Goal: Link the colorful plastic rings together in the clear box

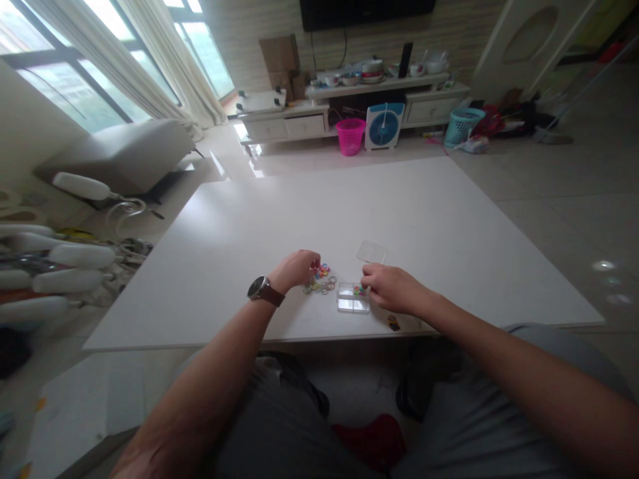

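A small clear plastic box (pixel 353 306) with compartments lies near the table's front edge. Small colourful pieces (pixel 358 291) sit in its upper right part. My right hand (pixel 392 287) is at that corner with its fingertips pinched together; whatever they hold is hidden. To the left of the box is a heap of small bright pieces (pixel 324 269), with pale rings (pixel 328 286) just in front of it. My left hand (pixel 297 267), a watch on its wrist, reaches over the heap's left side with fingers curled closed. What is between them is too small to name.
A clear flat lid (pixel 372 251) lies behind the box on the white table (pixel 279 213). Near the front edge is a small yellow and dark figure-shaped piece (pixel 394 322). Beyond the table stand a pink basket (pixel 351 138) and a blue fan (pixel 384 126).
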`<action>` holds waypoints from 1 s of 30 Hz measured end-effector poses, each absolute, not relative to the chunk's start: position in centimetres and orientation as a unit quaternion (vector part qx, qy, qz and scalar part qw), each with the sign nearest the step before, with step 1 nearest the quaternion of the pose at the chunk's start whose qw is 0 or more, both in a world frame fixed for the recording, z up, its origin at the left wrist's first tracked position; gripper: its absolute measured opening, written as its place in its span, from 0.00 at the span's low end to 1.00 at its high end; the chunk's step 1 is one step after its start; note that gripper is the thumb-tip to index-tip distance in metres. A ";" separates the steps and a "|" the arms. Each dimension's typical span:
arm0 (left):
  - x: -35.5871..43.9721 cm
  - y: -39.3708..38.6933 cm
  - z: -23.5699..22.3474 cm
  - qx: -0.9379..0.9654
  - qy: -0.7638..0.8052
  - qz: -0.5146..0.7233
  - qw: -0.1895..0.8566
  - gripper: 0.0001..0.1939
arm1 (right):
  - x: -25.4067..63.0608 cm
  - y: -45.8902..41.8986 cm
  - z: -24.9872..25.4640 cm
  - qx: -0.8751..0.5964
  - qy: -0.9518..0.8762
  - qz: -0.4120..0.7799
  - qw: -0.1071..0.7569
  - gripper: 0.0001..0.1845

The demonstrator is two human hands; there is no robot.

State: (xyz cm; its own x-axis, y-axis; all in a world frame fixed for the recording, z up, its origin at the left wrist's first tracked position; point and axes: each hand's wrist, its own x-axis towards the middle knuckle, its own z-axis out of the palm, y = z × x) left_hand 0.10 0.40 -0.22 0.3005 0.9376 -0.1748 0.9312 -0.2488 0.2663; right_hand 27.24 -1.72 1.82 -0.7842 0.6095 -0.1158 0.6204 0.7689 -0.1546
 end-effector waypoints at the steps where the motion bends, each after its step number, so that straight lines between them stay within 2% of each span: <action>1: 0.1 0.4 -0.2 0.790 0.592 0.008 0.160 0.07 | 27.2 -1.7 1.8 0.327 0.940 -0.093 0.028 0.09; 12: -0.7 0.9 -0.7 0.787 0.597 0.008 0.156 0.10 | 27.4 -1.6 1.7 0.330 0.940 -0.083 0.014 0.09; 16: -0.4 0.8 0.4 0.782 0.590 0.061 0.193 0.07 | 27.4 -1.5 1.6 0.336 0.938 -0.080 -0.004 0.09; 20: 1.6 -0.2 1.4 0.757 0.555 0.191 0.287 0.06 | 27.3 -1.5 1.4 0.334 0.930 -0.114 -0.105 0.08; 25: 4.9 -1.7 0.4 0.700 0.477 0.295 0.441 0.11 | 26.9 -1.6 1.6 0.303 0.873 -0.278 -0.262 0.07; 30: 6.1 -2.0 -0.2 0.654 0.451 0.318 0.517 0.10 | 26.9 -1.7 1.8 0.319 0.840 -0.331 -0.287 0.04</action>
